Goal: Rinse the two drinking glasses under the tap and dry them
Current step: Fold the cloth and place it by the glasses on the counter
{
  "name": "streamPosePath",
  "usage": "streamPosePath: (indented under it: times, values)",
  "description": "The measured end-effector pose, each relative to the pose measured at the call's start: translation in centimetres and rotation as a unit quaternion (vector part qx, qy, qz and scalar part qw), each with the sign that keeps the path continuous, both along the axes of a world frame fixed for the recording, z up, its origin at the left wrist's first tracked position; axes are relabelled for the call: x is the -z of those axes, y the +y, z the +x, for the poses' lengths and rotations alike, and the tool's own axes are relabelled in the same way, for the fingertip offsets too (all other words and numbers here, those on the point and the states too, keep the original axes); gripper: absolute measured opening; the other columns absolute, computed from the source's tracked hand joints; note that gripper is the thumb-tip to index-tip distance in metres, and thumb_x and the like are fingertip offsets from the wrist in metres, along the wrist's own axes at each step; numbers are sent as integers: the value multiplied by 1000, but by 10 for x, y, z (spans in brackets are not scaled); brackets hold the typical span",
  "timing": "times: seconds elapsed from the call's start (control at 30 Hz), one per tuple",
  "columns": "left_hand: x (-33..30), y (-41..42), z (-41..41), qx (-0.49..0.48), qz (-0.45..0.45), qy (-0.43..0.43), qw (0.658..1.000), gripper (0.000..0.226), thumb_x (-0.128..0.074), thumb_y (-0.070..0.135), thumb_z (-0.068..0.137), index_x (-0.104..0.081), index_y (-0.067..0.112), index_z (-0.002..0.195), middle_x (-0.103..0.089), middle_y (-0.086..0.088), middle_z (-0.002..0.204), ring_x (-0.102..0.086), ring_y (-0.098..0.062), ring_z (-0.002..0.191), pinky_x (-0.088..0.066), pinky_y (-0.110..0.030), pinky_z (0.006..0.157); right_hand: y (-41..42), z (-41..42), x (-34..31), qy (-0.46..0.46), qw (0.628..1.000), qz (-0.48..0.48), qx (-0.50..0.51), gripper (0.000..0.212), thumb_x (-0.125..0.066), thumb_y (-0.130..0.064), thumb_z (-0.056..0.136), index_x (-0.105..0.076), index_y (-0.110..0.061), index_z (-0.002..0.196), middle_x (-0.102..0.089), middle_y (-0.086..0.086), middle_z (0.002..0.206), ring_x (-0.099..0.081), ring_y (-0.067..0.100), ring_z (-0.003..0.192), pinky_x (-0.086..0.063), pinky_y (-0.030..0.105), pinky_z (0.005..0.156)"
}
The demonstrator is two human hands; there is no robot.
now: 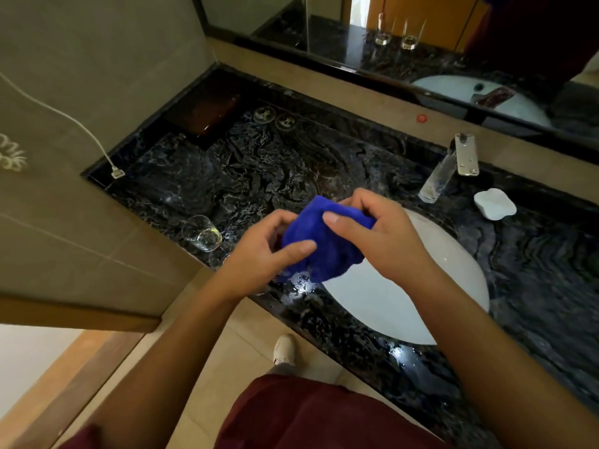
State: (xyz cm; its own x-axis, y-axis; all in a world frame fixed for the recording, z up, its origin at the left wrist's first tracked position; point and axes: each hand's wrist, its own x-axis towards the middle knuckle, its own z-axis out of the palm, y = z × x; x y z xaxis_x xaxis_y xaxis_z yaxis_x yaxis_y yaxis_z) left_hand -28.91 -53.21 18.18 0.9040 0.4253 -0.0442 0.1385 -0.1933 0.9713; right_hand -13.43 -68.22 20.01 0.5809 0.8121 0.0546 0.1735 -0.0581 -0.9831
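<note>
A bunched blue cloth point(319, 241) is held above the counter's front edge, just left of the white basin point(405, 293). My left hand point(265, 251) grips the cloth from the left and below. My right hand point(372, 231) pinches it from the top right. The cloth hides whatever may be inside it. One clear drinking glass point(201, 234) stands on the black marble counter left of my left hand. A second piece of clear glass point(218, 258) shows right beside it, partly hidden by my left wrist. The chrome tap point(452, 168) stands behind the basin, with no water running.
Two more glasses point(275, 117) stand at the back of the counter point(291, 163) by a dark tray point(207, 111). A white soap dish point(495, 204) sits right of the tap. A white cable and plug point(117, 172) lie at the left. Wet patches point(303, 286) shine near the basin.
</note>
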Motion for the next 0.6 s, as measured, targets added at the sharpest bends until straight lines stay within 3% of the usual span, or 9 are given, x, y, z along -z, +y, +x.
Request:
streamPosePath:
  times: [0.1,0.17,0.2,0.27,0.3,0.37,0.47,0.53,0.6]
  values:
    - [15,6,-5,46,39,69,996,30,-77,49,83,-68,28,103,-76,10,93,-72,-9,84,-57,-27,75,11,-4,1,6,999,-1,53,32,-68,-24,99,-50,-11,76,-49,-1,63,-46,9,58,-38,18,54]
    - [24,16,-5,42,15,62,997,10,-76,37,91,-68,29,92,-74,20,80,-67,2,73,-50,-19,66,19,-2,5,29,997,-7,70,15,-70,-25,98,-62,-13,95,-63,-9,74,-60,6,68,-48,18,61]
    - [30,24,-5,48,-5,61,997,4,-72,25,93,-68,28,93,-73,23,80,-67,6,74,-49,-15,68,23,1,9,53,996,-21,62,19,-74,-26,95,-65,-18,109,-71,-10,88,-68,8,79,-55,21,68]
    - [35,45,-1,69,-44,59,995,10,-69,16,94,-70,24,100,-76,23,88,-69,6,83,-50,-13,75,31,8,18,91,992,-80,33,46,-84,-25,85,-63,-25,127,-77,-2,104,-75,14,93,-61,29,78]
    - [38,58,1,73,-67,60,993,11,-73,18,91,-71,22,101,-77,19,90,-70,3,85,-52,-15,77,36,10,20,100,988,-117,23,51,-87,-23,81,-64,-24,126,-77,-2,103,-75,12,92,-61,28,78]
    - [46,89,9,65,-114,54,990,21,-84,26,82,-74,21,99,-78,7,91,-70,-6,86,-55,-21,77,48,11,29,103,981,-160,30,39,-89,-18,78,-68,-22,111,-77,-7,93,-73,6,81,-56,23,71]
    - [62,140,28,89,-150,71,982,25,-82,31,77,-75,25,100,-77,-2,96,-70,-15,89,-57,-30,80,74,3,45,150,972,-132,122,26,-85,-15,81,-61,-22,88,-71,-5,76,-63,6,64,-46,19,55]
    - [74,167,42,110,-198,86,970,27,-81,16,81,-74,22,106,-78,-1,98,-72,-13,90,-58,-25,79,94,-3,56,185,961,-109,176,27,-81,-9,84,-56,-19,83,-66,-6,69,-57,7,59,-41,19,52]
    - [84,188,55,130,-233,117,957,35,-75,3,84,-69,18,115,-80,3,99,-74,-10,92,-59,-23,78,112,-9,68,235,943,-78,224,25,-78,-2,86,-56,-16,87,-69,-1,74,-62,14,66,-45,26,57]
